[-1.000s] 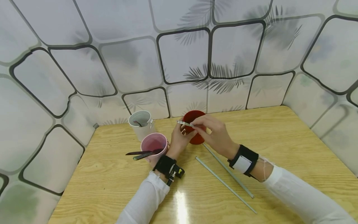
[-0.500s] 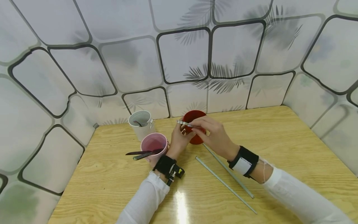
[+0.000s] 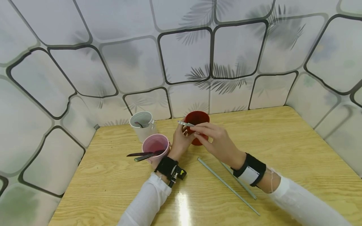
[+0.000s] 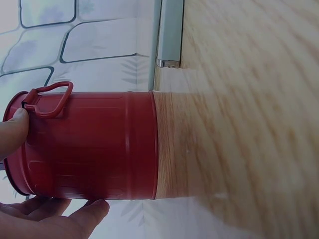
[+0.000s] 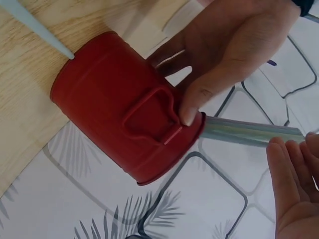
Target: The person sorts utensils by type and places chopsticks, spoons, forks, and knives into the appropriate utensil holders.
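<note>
My left hand grips a red bucket at the rim; in the left wrist view its thumb lies by the small wire handle. A narrow silver-grey strip sticks out at the bucket's mouth; the right wrist view shows this flat, ridged strip running past the rim. Its other part is hidden, so I cannot tell what kind of thing it is. My right hand is at the strip's end, its fingers mostly straight and near or touching it.
A pink bucket with two dark-bladed utensils across its rim stands left of my hands. Behind it is a white bucket with a utensil inside. Two pale grey-green sticks lie on the wooden table.
My right hand has shifted slightly down in the head view, its fingers straightening and spreading from the thumb. The strip, the red bucket and my left hand stay nearly in place.
</note>
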`<state>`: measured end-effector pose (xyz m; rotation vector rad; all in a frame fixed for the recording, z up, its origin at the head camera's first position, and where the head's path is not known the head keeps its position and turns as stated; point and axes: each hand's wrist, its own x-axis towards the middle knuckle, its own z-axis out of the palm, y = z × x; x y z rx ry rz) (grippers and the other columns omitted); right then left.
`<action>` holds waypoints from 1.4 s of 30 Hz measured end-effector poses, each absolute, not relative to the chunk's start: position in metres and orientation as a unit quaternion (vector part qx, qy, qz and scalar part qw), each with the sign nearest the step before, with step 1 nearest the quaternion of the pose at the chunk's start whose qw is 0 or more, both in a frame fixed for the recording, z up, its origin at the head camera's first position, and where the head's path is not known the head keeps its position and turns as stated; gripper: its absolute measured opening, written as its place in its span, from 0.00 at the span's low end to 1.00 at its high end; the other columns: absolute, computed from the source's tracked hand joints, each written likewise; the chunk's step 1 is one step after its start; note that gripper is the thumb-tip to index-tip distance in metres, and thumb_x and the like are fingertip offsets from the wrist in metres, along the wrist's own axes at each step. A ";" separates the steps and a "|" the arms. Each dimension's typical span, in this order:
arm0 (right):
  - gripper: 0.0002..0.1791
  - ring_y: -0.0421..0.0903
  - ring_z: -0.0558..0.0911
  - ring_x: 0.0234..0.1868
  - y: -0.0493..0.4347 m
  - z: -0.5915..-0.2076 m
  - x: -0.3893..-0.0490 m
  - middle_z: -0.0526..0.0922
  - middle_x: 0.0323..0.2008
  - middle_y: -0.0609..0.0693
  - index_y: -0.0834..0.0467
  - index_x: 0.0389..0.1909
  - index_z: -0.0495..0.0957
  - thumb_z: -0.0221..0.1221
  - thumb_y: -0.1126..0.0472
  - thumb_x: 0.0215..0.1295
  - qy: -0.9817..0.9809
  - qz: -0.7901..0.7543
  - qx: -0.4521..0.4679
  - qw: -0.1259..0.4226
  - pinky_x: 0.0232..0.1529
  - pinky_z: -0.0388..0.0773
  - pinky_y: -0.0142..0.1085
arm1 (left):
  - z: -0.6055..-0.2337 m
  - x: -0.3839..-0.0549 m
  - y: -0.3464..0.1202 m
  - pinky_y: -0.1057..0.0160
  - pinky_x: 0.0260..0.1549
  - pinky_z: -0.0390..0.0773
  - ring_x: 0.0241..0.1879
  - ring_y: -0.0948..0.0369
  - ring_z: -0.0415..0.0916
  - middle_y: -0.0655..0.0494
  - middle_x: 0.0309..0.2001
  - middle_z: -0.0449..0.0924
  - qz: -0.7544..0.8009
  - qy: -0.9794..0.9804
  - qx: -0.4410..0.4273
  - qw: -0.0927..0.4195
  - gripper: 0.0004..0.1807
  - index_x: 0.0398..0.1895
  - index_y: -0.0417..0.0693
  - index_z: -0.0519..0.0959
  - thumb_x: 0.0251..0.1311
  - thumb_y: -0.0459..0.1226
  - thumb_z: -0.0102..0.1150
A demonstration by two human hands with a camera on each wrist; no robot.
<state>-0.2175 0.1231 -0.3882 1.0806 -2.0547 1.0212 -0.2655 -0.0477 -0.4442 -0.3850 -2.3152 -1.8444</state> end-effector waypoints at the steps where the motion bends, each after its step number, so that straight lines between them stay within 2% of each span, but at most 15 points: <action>1: 0.21 0.50 0.87 0.48 0.124 -0.387 -0.216 0.87 0.48 0.54 0.62 0.53 0.86 0.72 0.74 0.57 -0.773 0.386 0.405 0.300 0.47 0.87 0.42 | -0.444 -0.266 -0.048 0.38 0.67 0.70 0.70 0.37 0.67 0.41 0.72 0.69 -0.616 -0.773 -0.128 0.079 0.39 0.76 0.44 0.64 0.63 0.30 0.70; 10: 0.19 0.49 0.88 0.47 0.137 -0.373 -0.206 0.89 0.47 0.52 0.62 0.50 0.87 0.74 0.73 0.55 -0.777 0.391 0.374 0.323 0.48 0.85 0.35 | -0.445 -0.267 -0.046 0.38 0.68 0.68 0.70 0.38 0.67 0.42 0.70 0.72 -0.636 -0.757 -0.127 0.083 0.40 0.76 0.46 0.66 0.62 0.31 0.72; 13: 0.19 0.48 0.89 0.45 0.144 -0.371 -0.203 0.89 0.46 0.52 0.62 0.48 0.87 0.73 0.74 0.55 -0.780 0.402 0.356 0.321 0.46 0.85 0.33 | -0.446 -0.267 -0.046 0.38 0.67 0.68 0.70 0.38 0.67 0.42 0.70 0.72 -0.633 -0.759 -0.124 0.084 0.40 0.76 0.46 0.66 0.62 0.31 0.72; 18: 0.16 0.46 0.89 0.42 0.156 -0.368 -0.201 0.90 0.42 0.50 0.60 0.46 0.88 0.72 0.75 0.56 -0.788 0.423 0.327 0.306 0.42 0.85 0.29 | -0.445 -0.267 -0.045 0.40 0.68 0.69 0.70 0.40 0.68 0.45 0.70 0.73 -0.629 -0.765 -0.116 0.079 0.39 0.76 0.47 0.67 0.62 0.32 0.72; 22: 0.15 0.44 0.88 0.41 0.162 -0.366 -0.201 0.90 0.41 0.49 0.59 0.45 0.89 0.71 0.74 0.59 -0.800 0.423 0.316 0.286 0.42 0.83 0.25 | -0.445 -0.268 -0.045 0.40 0.68 0.68 0.70 0.40 0.68 0.45 0.71 0.72 -0.632 -0.763 -0.113 0.077 0.39 0.76 0.47 0.67 0.62 0.32 0.72; 25: 0.14 0.45 0.88 0.41 0.164 -0.364 -0.201 0.90 0.41 0.49 0.58 0.46 0.89 0.71 0.73 0.60 -0.807 0.418 0.314 0.274 0.42 0.83 0.25 | -0.445 -0.268 -0.045 0.40 0.69 0.68 0.70 0.40 0.68 0.44 0.70 0.73 -0.635 -0.761 -0.112 0.075 0.39 0.76 0.47 0.67 0.61 0.32 0.72; 29: 0.13 0.44 0.88 0.40 0.168 -0.363 -0.200 0.90 0.41 0.48 0.57 0.45 0.89 0.71 0.71 0.60 -0.827 0.404 0.306 0.242 0.39 0.86 0.32 | -0.444 -0.267 -0.046 0.40 0.69 0.68 0.70 0.40 0.67 0.45 0.70 0.73 -0.633 -0.762 -0.112 0.073 0.39 0.76 0.48 0.67 0.62 0.32 0.72; 32: 0.10 0.42 0.87 0.40 0.171 -0.362 -0.200 0.89 0.40 0.47 0.57 0.43 0.89 0.71 0.69 0.62 -0.849 0.395 0.297 0.186 0.37 0.87 0.37 | -0.444 -0.266 -0.046 0.40 0.68 0.68 0.71 0.41 0.67 0.45 0.70 0.73 -0.629 -0.766 -0.111 0.072 0.39 0.76 0.48 0.67 0.62 0.33 0.72; 36: 0.08 0.42 0.87 0.39 0.173 -0.362 -0.200 0.89 0.40 0.47 0.57 0.44 0.89 0.70 0.66 0.65 -0.875 0.383 0.274 0.111 0.37 0.87 0.37 | -0.442 -0.265 -0.046 0.40 0.68 0.68 0.71 0.41 0.68 0.46 0.70 0.73 -0.627 -0.768 -0.111 0.072 0.39 0.76 0.48 0.67 0.62 0.33 0.72; 42: 0.08 0.45 0.86 0.39 0.176 -0.364 -0.202 0.89 0.40 0.49 0.58 0.46 0.89 0.68 0.64 0.67 -0.894 0.363 0.248 0.088 0.36 0.85 0.36 | -0.444 -0.266 -0.045 0.39 0.68 0.68 0.70 0.40 0.68 0.44 0.70 0.73 -0.627 -0.767 -0.114 0.075 0.39 0.75 0.47 0.67 0.62 0.33 0.72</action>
